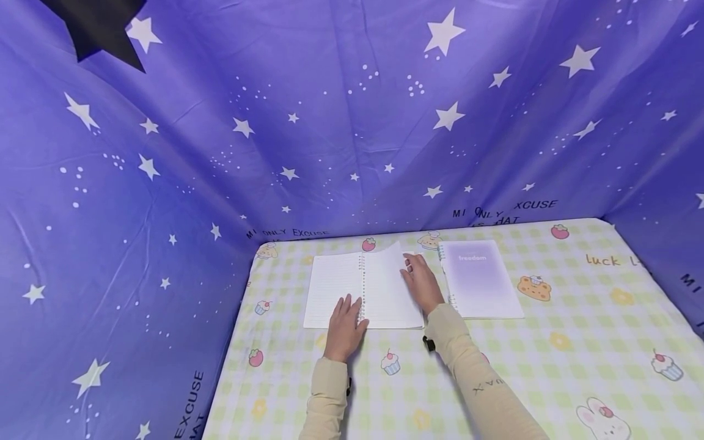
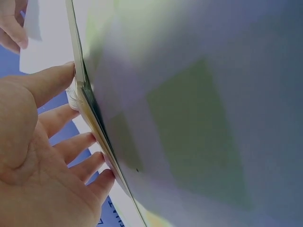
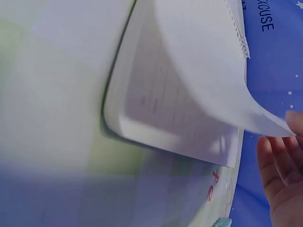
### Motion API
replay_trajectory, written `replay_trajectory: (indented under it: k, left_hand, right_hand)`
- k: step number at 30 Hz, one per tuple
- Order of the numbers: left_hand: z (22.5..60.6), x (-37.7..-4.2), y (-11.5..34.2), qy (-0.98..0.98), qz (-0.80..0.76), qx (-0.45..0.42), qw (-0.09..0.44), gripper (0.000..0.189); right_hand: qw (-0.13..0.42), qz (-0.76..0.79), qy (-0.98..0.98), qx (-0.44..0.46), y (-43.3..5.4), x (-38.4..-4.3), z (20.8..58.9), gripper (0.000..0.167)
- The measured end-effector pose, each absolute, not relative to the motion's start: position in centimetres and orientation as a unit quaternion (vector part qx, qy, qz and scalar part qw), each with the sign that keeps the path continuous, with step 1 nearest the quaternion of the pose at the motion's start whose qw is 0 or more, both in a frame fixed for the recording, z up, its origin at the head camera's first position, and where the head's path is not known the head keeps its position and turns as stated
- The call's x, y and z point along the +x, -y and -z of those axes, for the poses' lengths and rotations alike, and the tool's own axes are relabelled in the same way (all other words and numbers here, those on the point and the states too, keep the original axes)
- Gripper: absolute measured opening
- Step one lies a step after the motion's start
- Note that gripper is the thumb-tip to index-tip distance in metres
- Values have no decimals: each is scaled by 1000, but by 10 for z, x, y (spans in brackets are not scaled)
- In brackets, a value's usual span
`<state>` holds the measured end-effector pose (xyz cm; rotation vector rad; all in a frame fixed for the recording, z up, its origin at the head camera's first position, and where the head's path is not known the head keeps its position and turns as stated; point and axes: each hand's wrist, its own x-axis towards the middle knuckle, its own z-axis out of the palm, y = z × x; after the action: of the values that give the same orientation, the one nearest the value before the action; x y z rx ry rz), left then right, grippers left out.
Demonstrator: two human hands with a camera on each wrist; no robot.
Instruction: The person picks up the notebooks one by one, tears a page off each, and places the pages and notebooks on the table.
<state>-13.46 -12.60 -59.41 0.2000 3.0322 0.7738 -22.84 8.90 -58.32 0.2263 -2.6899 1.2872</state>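
Observation:
A spiral notebook [image 1: 332, 290] lies spread open on the table, its lined white pages facing up and its ring binding [image 1: 362, 269] running down the middle. My left hand [image 1: 344, 327] rests on its lower edge by the rings, fingers extended. In the left wrist view the fingertips [image 2: 102, 182] touch the notebook along its edge. My right hand [image 1: 423, 282] is at the upper right, where thumb and fingers pinch the corner of a page [image 1: 387, 278]. That page [image 3: 208, 80] curves up off the sheets below in the right wrist view.
A second spiral notebook [image 1: 483, 284] with a purple-white cover reading "freedom" lies shut beside my right forearm. A green-checked cloth [image 1: 550, 373] with cartoon prints covers the table. Purple starry curtains [image 1: 352, 122] hang behind and at both sides.

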Motion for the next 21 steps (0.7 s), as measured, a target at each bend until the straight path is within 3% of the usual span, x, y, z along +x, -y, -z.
replay_trajectory:
  k: [3, 6, 21]
  left_hand:
    - [592, -135, 126, -968, -244, 67, -1, 52]
    - [592, -137, 128, -969, -236, 68, 0, 52]
    - [588, -145, 147, -957, -251, 139, 26, 69]
  right_hand:
    - [74, -425, 899, 78, -90, -226, 580, 27]
    - [67, -422, 901, 79, -90, -225, 577, 23]
    - [71, -421, 900, 85, -81, -211, 569, 30]
